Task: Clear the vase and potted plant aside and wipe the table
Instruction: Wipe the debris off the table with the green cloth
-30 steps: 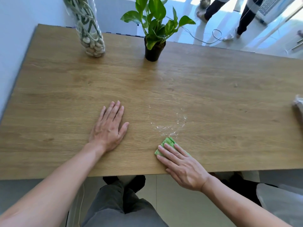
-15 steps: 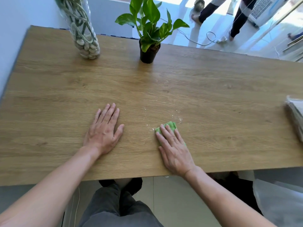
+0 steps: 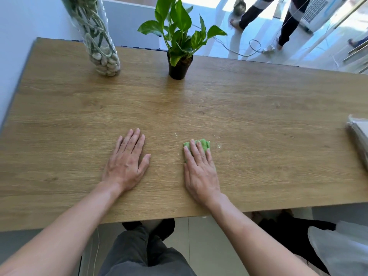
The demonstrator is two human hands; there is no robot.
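A clear glass vase (image 3: 103, 56) with pale pebbles and green stems stands at the far left of the wooden table (image 3: 258, 108). To its right a leafy potted plant (image 3: 178, 66) in a black pot stands near the far edge. My left hand (image 3: 127, 162) lies flat on the wood, fingers together, holding nothing. My right hand (image 3: 199, 166) presses flat on a green cloth (image 3: 203, 144), whose far edge shows past my fingertips. A few white crumbs (image 3: 219, 146) lie just beside the cloth.
A plastic-wrapped stack (image 3: 358, 134) lies at the table's right edge. A wall runs along the left side. Beyond the far edge a person's legs (image 3: 286, 22) stand on the tiled floor near a white cable (image 3: 254, 48). My legs show below the near edge.
My right hand has pushed the green cloth forward from the near edge over the white powder patch, which has mostly gone. My left hand has stayed flat in place.
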